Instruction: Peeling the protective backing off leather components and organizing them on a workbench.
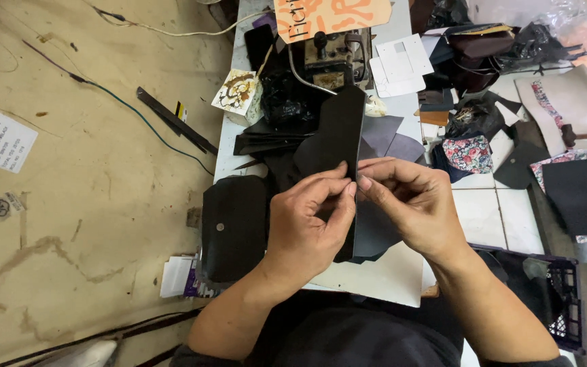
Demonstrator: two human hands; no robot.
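Head view, left to right: black snap-button pouch [234, 228] on the white table [388, 272]; left hand [304, 228] and right hand [412, 204] — both pinching one upright black leather panel [341, 132] — below the sewing machine [331, 58].

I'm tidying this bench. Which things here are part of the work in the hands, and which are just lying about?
In hand:
- black leather piece, pinched by left hand and right hand

Lying about:
- black snap pouch
- sewing machine
- floral fabric
- white card pieces
- purple crate
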